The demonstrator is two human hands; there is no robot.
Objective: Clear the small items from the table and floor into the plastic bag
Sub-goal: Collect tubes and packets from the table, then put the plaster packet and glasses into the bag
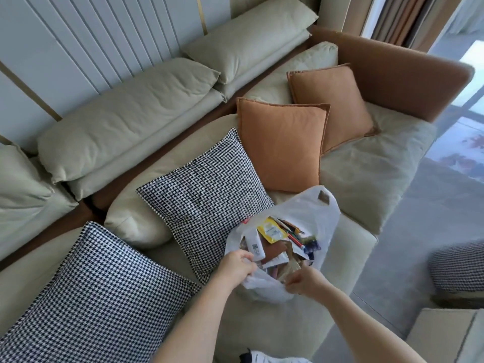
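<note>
Plastic bag [309, 213] sits on sofa seat [366, 179], near right, mouth spread so contents show. Left hand [237, 264] pinches bag's left rim; right hand [305, 282] pinches near rim, fingers curled on plastic, likely holding mouth wide for loading or checking. Small items [277, 244] already inside: yellow sachet [271, 231], pens [293, 231], white tube [255, 243]. Houndstooth cushion [207, 195] just left of bag, apparently propping it.

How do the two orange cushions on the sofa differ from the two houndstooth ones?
The orange cushions are plain; the houndstooth cushions carry a black-and-white check. The orange pair lies farther from the person, towards the brown armrest; the houndstooth pair lies nearer, one right beside the plastic bag that both hands grip. All four are square and lie on the sofa seat.
</note>
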